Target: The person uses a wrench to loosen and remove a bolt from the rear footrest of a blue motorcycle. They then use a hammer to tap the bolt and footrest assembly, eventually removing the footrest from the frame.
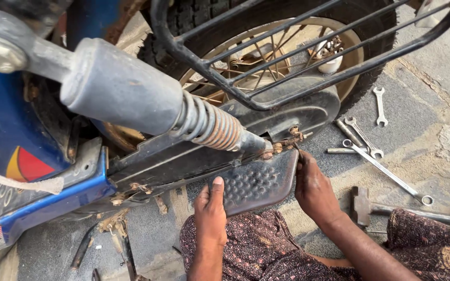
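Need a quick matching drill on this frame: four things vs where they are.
1. left hand
2. right hand
3. hammer
4. small spanner

A. alone on the ground, far right, near the tyre
B. on the studded footrest
C. at the rusty axle nut
D. on the ground beside the right wrist

Pairs: 1-B, 2-C, 3-D, 4-A

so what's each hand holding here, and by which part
Left hand grips the studded footrest plate at its near left edge, thumb on top. Right hand pinches its far right corner; any tool there can't be told.
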